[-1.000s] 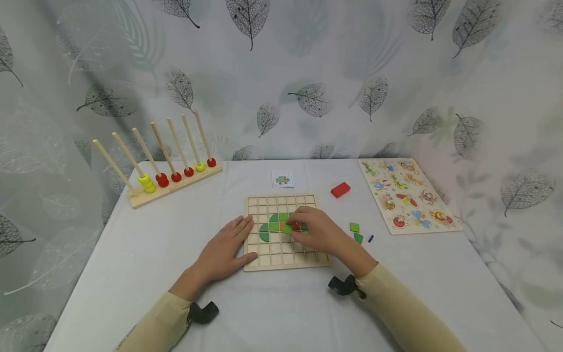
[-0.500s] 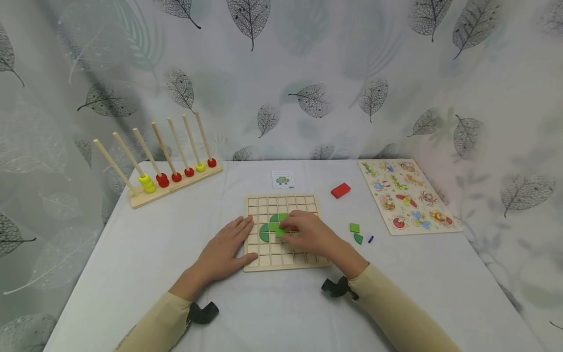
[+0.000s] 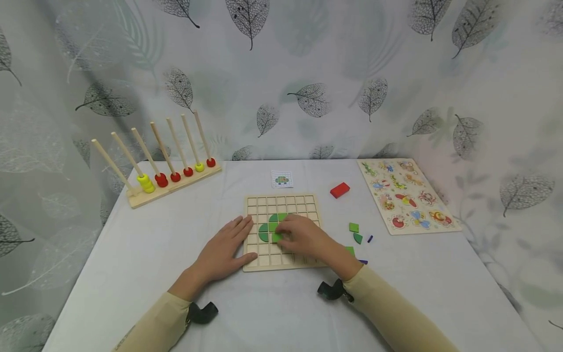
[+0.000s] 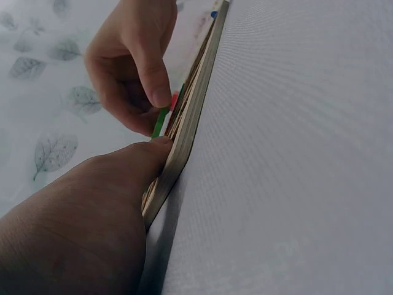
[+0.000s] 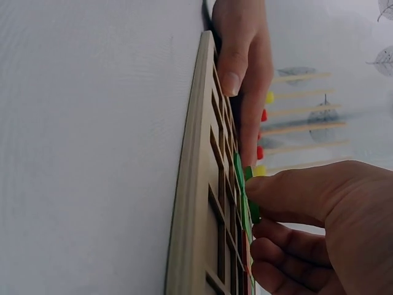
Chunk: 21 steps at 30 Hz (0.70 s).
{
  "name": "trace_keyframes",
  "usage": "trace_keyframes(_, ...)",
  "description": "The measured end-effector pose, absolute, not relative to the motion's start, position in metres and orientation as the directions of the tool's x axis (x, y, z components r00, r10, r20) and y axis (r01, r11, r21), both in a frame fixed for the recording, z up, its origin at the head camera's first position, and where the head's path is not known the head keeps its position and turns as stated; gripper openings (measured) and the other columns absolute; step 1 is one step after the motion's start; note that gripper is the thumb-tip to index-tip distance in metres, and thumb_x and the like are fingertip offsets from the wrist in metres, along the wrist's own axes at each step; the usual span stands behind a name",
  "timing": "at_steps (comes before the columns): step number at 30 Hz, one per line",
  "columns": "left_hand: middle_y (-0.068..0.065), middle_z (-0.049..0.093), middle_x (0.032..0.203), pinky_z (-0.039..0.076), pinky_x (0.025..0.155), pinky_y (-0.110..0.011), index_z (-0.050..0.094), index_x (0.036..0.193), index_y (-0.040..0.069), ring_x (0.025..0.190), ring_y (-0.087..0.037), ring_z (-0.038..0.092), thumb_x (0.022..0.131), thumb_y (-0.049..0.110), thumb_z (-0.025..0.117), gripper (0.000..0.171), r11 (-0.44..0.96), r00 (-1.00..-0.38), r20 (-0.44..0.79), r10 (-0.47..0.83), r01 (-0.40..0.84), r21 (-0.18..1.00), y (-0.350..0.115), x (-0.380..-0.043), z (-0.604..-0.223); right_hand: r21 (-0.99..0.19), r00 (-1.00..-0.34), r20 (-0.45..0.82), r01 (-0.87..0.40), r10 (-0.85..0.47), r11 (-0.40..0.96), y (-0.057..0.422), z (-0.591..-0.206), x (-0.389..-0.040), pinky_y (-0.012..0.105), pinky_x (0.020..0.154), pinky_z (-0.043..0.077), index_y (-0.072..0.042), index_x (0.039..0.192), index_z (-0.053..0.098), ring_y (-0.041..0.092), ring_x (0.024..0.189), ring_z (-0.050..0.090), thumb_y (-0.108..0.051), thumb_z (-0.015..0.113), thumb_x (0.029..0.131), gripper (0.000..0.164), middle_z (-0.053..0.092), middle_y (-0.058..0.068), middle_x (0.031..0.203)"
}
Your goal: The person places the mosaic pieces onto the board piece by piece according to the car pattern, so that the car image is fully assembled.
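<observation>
A wooden grid board [image 3: 272,261] lies on the white table with green pieces [image 3: 264,233] set in its middle cells. My left hand [image 3: 226,249] rests flat on the board's left edge, thumb along the near corner. Over the middle of the grid, my right hand [image 3: 303,237] pinches a light green square tile [image 3: 276,238] between thumb and fingers. In the left wrist view the green tile [image 4: 159,121] stands tilted near the board surface; whether it touches cannot be told. Red pieces [image 5: 245,243] show beside the right fingers in the right wrist view. The hand hides other cells.
A small pattern card [image 3: 282,179] lies behind the board, a red block [image 3: 340,190] to its right. Loose green pieces [image 3: 354,227] and small blue pieces [image 3: 370,239] lie right of the board. A bead-peg stand [image 3: 176,186] is back left, an animal puzzle board [image 3: 409,195] back right.
My right hand has shifted left and slightly nearer, carrying the green tile over the grid. Another green piece and a blue piece now show by its wrist. The left hand stays put.
</observation>
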<state>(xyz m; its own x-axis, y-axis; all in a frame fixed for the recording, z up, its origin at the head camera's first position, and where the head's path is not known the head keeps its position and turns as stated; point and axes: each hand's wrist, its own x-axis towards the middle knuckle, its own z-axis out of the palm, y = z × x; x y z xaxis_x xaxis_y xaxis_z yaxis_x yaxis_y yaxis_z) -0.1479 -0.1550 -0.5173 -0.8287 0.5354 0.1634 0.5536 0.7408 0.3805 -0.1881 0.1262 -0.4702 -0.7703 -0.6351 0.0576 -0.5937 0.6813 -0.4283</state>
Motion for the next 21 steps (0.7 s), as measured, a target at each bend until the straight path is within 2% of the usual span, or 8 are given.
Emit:
trace_keyframes(13,-0.008,0.028,0.177,0.024,0.131,-0.049,0.034,0.17,0.004,0.164,-0.031,0.022,0.103,0.059,0.066,0.092,0.745,-0.828,0.158,0.538,0.555,0.371,-0.156,-0.1488,-0.5186,-0.405,-0.792,0.055,-0.574,-0.608,0.711,0.1212,-0.475,-0.1856,0.031,0.092,0.058,-0.015,0.118,0.082,0.011,0.101,0.062,-0.023,0.086,0.097,0.023,0.071,-0.007,0.109)
trace_keyframes(21,-0.009,0.029,0.177,0.024,0.131,-0.05,0.035,0.169,0.003,0.163,-0.031,0.023,0.103,0.059,0.066,0.092,0.742,-0.825,0.161,0.542,0.559,0.371,-0.1558,-0.1492,-0.5186,-0.414,-0.79,0.076,-0.58,-0.609,0.702,0.1194,-0.4783,-0.1866,0.03,0.09,0.057,-0.015,0.118,0.081,0.01,0.099,0.061,-0.02,0.084,0.097,0.021,0.071,-0.007,0.109)
